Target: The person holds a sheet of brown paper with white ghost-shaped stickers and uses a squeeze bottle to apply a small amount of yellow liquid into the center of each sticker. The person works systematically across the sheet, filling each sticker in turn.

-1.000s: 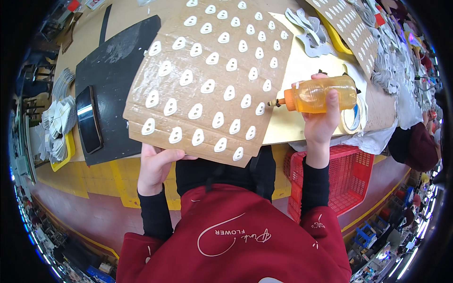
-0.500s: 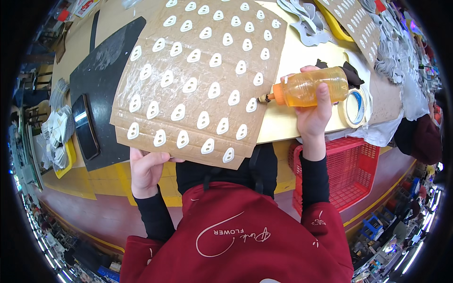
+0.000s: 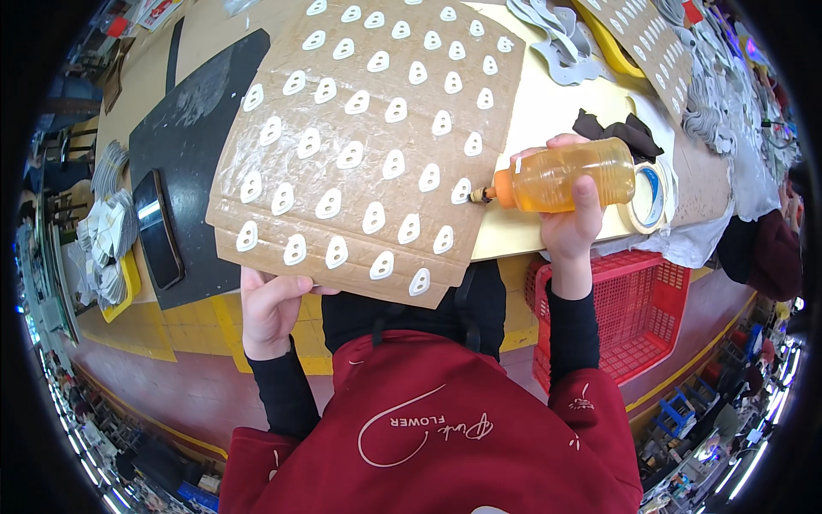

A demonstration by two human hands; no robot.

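Observation:
A brown board [image 3: 282, 163] with a shiny film-like surface spans the table's front edge. Rows of small white pieces [image 3: 328, 203], each with two holes, cover it. At the board's near left edge my left hand [image 3: 272, 307] grips it, thumb on top and fingers underneath. My right hand [image 3: 572, 221] is wrapped round a squeeze bottle [image 3: 561, 177] of amber liquid with an orange cap, held on its side. Its dark-tipped nozzle [image 3: 482, 195] points left and meets the edge of a white piece [image 3: 461, 190] near the board's right side.
A roll of tape [image 3: 644, 199] and dark cloth scraps [image 3: 618, 133] lie right of the bottle. Grey cut pieces [image 3: 558, 38] sit farther back. On the left, a phone [image 3: 159, 231] rests on a black mat [image 3: 199, 111]. Below the table's right side stands a red crate [image 3: 612, 317].
The bottle in my right hand has tipped, its body slightly lower, with the nozzle still at the same white piece. The board and my left hand appear shifted slightly right.

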